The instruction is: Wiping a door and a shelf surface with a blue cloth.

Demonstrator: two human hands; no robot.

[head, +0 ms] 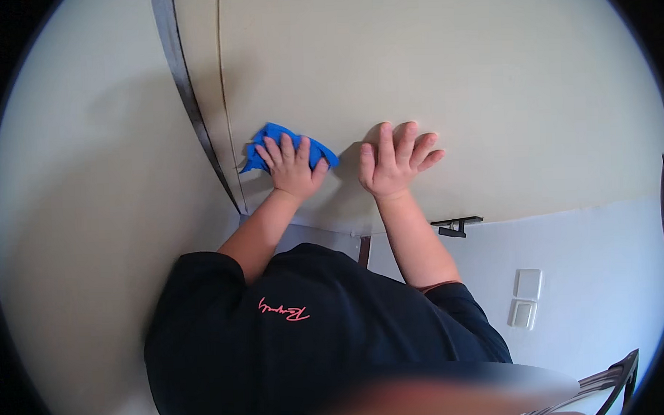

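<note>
My left hand (293, 167) presses a crumpled blue cloth (274, 130) against a broad cream panel (504, 102). Its fingers lie spread over the cloth, and the thumb is at the cloth's right-hand corner. To the right, my right hand (397, 161) has its fingers apart and palm towards the same panel. It holds nothing, and shadow shows beside its fingers. Whether the whole palm touches the panel is hidden. A thin vertical seam (223, 79) runs down the panel just left of the cloth.
A dark metal strip (188, 97) stands between the panel and a pale wall (74, 216) on the left. A black lever handle (456, 226) sits by the panel's lower edge. Two white wall switches (526, 298) are at right. A barred rack (606, 378) shows lower right.
</note>
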